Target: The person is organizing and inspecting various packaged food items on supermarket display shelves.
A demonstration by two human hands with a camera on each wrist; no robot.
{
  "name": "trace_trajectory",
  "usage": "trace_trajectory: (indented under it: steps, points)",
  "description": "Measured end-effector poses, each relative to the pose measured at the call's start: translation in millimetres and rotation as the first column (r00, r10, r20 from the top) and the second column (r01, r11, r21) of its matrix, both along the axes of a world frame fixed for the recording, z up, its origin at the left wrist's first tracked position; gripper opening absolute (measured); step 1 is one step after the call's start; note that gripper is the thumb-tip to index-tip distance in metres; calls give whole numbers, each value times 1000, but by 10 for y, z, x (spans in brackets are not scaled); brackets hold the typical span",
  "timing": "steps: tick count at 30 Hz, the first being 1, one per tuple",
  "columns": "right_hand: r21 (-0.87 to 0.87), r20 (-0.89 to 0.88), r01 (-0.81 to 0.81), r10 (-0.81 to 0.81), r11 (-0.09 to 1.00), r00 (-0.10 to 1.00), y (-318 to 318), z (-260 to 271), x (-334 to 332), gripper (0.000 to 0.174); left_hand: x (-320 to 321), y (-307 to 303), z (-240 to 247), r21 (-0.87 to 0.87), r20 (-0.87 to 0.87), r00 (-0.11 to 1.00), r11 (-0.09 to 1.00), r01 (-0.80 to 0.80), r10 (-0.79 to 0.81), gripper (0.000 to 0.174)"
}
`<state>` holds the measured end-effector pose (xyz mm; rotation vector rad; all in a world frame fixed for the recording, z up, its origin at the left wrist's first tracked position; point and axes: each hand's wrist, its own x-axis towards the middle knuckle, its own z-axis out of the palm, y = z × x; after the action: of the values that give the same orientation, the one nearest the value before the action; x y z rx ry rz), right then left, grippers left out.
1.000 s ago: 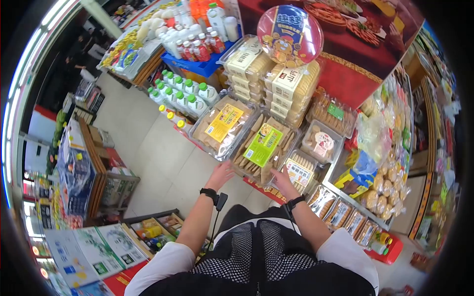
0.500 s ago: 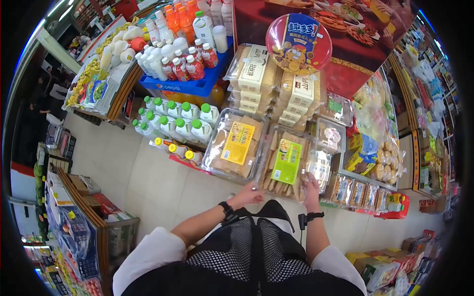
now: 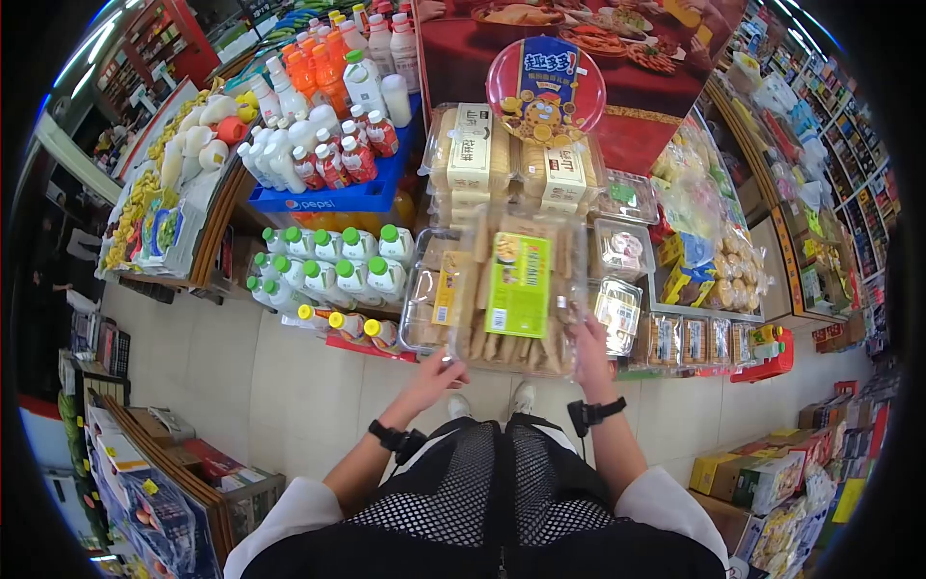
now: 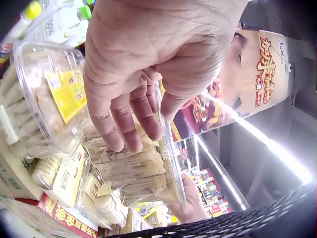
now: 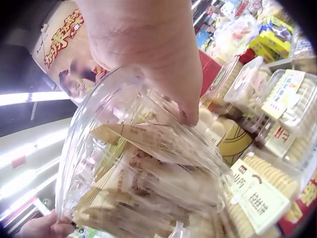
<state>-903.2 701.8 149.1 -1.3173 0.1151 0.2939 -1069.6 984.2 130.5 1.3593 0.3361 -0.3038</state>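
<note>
A clear plastic box with a green label [image 3: 519,285], full of long brown-wrapped pieces, is raised, overlapping the yellow-label box [image 3: 424,299] on its left. My left hand [image 3: 434,378] pinches its lower left corner, and my right hand [image 3: 591,357] grips its lower right side. In the left wrist view, the left hand [image 4: 158,59] has its thumb and fingers around the rim of the box [image 4: 129,168]. From the right wrist view, the right hand [image 5: 153,44] holds one end of the box [image 5: 148,178]; its fingertips are mostly hidden.
Stacked biscuit boxes [image 3: 473,159] stand behind, below a round tin [image 3: 546,92]. Green-capped bottles [image 3: 357,275] and a blue crate [image 3: 318,198] are at the left; smaller packs [image 3: 617,314] and bagged goods [image 3: 738,261] are at the right.
The green-label box has come up from its place and shifted left over the yellow-label one. Both hands have moved with it, and the left now holds its corner.
</note>
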Motion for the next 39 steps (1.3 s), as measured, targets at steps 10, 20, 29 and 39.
trace_trajectory:
  steps: [10, 20, 29, 39]
  points:
    - [131, -32, -234, 241, 963, 970, 1321, -624, 13, 53, -436, 1001, -138, 116, -5, 959, 953, -280, 283, 15]
    - [-62, 14, -399, 400, 915, 916, 1150, -614, 29, 55, -525, 1139, -232, 96, -156, 925, 937, -335, 347, 26]
    - [-476, 17, 197, -215, 857, 976, -1464, -1352, 596, 68, -94, 339, -174, 334, -469, 736, 674, 659, -488, 35]
    - [-280, -287, 38, -121, 959, 950, -2069, -2235, 1001, 48, 971, -1516, -1774, -380, -702, 697, 906, -188, -150, 66]
